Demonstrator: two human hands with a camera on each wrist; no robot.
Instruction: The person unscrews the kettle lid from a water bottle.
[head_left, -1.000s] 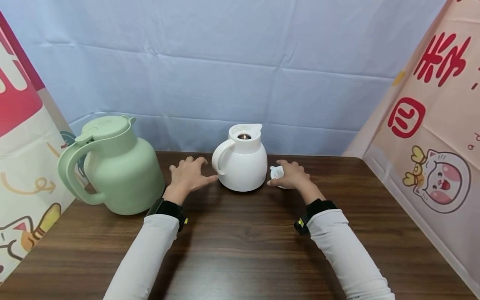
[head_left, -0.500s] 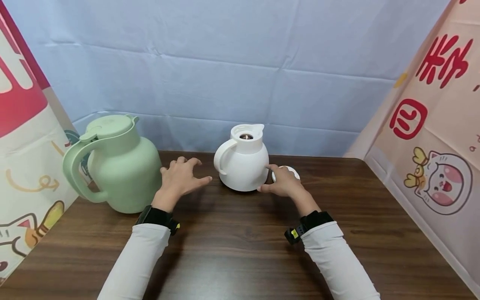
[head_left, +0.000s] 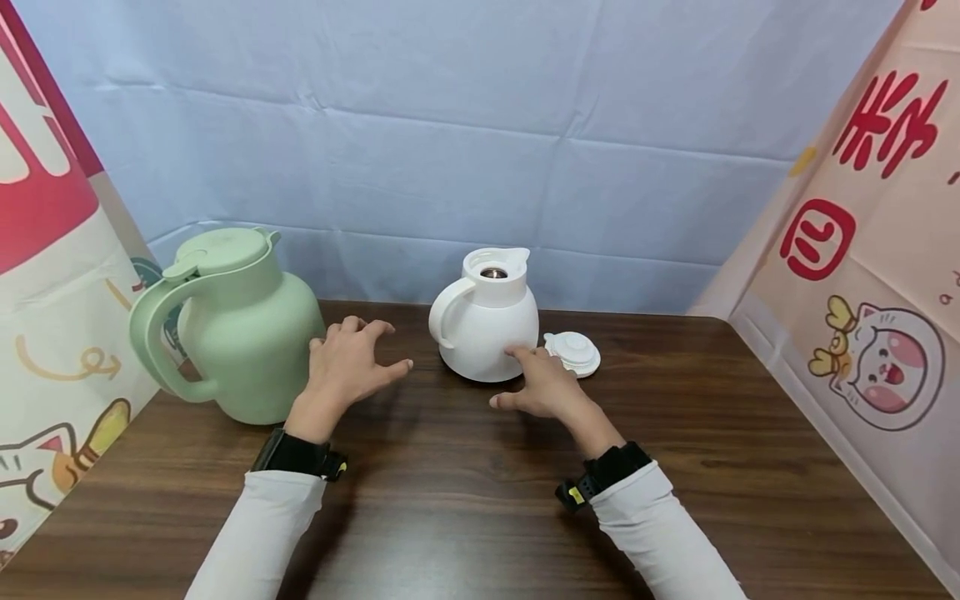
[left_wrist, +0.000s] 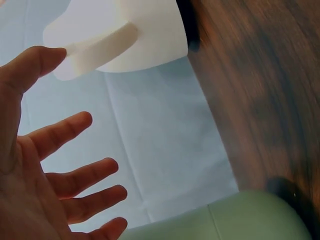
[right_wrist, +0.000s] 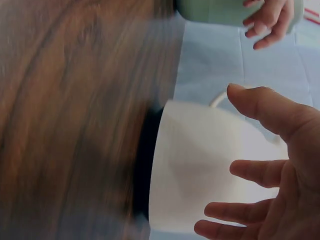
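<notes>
A white thermos jug (head_left: 483, 337) stands upright on the table, its top opening uncovered and its handle to the left. Beside it on the right lies a white round lid (head_left: 573, 352). My right hand (head_left: 546, 385) is in front of the jug and lid, fingers spread and holding nothing; its index fingertip overlaps the jug's lower body in the head view. Between the jug and a larger green thermos jug (head_left: 258, 342), my left hand (head_left: 341, 367) hangs with fingers apart, also holding nothing. Its thumb points towards the white handle (left_wrist: 100, 50) in the left wrist view.
The dark wooden table (head_left: 480, 500) ends at a pale blue cloth backdrop (head_left: 420, 150). Printed cloths flank it: a pink one (head_left: 847, 333) on the right and a white and red one (head_left: 60, 292) on the left.
My right hand has moved left and nearer to me, from over the lid, which is now uncovered. My left hand has drawn back to the left, away from the white jug.
</notes>
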